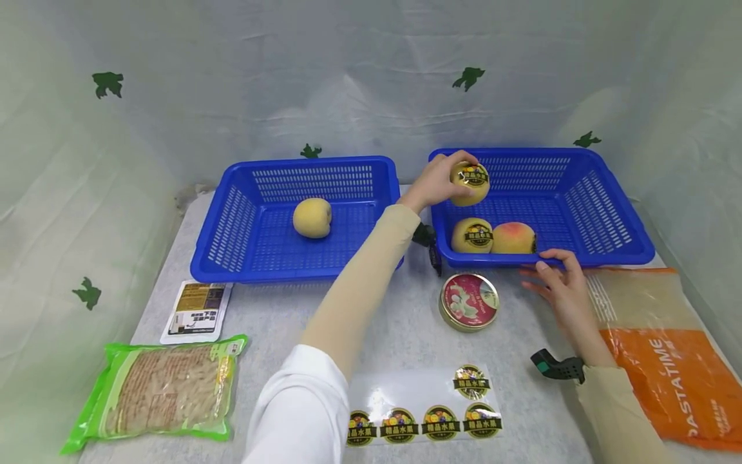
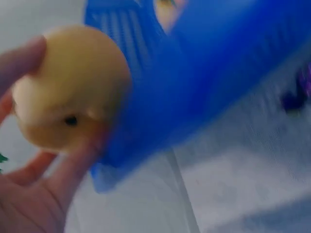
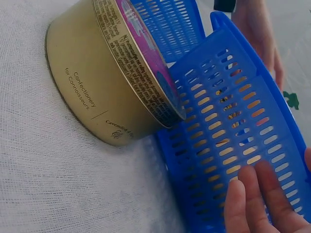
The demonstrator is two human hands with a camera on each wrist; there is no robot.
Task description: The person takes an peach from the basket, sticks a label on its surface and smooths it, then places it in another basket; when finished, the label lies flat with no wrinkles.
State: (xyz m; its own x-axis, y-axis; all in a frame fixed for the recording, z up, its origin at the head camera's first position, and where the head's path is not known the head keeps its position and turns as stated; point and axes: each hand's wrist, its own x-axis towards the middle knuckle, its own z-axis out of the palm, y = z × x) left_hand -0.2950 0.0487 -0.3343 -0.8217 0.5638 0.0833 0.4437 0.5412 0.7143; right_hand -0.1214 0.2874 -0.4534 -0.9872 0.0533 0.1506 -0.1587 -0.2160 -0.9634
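Observation:
A yellow peach (image 1: 466,195) with a round black-and-gold label is gripped in my left hand (image 1: 436,180), above the left end of the right blue basket (image 1: 539,260). The left wrist view shows the stem end of this peach (image 2: 73,82), with fingers and thumb around it. Two more peaches lie at the front left inside that basket: a labelled yellow one (image 1: 464,237) and a red-blushed one (image 1: 513,237). My right hand (image 1: 567,290) is at the basket's front rim, its fingers extended along the slotted wall (image 3: 214,131) and holding nothing.
The left blue basket (image 1: 290,276) contains one unlabelled peach (image 1: 312,218). In front of the baskets stand a round candy tin (image 1: 468,301) and a label sheet (image 1: 406,386). Packets lie at the sides: an orange pasta bag (image 1: 666,367), a green-edged bag (image 1: 162,390) and a small pouch (image 1: 197,311).

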